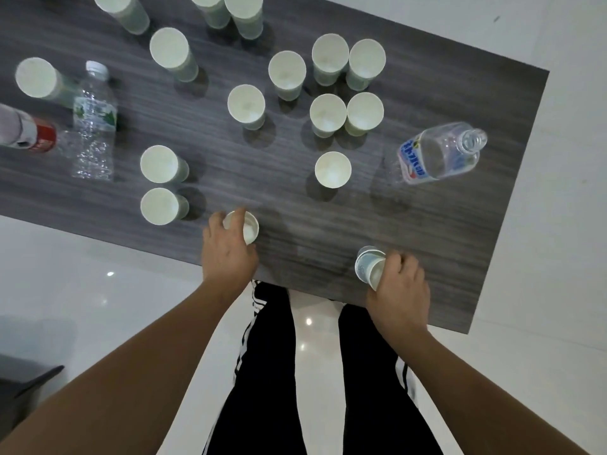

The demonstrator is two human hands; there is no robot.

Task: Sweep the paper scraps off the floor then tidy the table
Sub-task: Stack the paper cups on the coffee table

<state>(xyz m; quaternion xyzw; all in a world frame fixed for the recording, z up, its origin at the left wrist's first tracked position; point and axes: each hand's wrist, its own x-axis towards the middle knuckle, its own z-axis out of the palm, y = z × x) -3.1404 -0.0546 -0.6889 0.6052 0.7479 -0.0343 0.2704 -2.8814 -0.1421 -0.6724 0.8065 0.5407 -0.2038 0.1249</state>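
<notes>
- Tabletop (328,224) of dark grey wood grain fills the upper part of the view, its near edge running slantwise above a pale glossy floor (82,274); the person's legs in black trousers (262,372) with white side stripes stand just below that edge.
- Both forearms reach up from the bottom corners to the near edge of the tabletop, well apart from each other.
- Left hand (228,249), back upward, curls over the rim of a small white paper cup (248,229) that stands near the edge; the grip is closed on that cup, thumb below and fingers over the far side.
- Right hand (399,287), back upward too, has its grip wrapped around a tilted cup (369,269), whose mouth faces left and shows more than one rim, so it looks like nested cups.
- Many open white paper cups stand upright across the tabletop, some in touching pairs, with one lone cup (332,169) between the hands and the rest.
- Clear uncapped bottle (437,156) with a blue label lies on its side to the right.
- Capped clear bottle (93,123) with a green label and a red-labelled bottle (29,133) sit at the left.
</notes>
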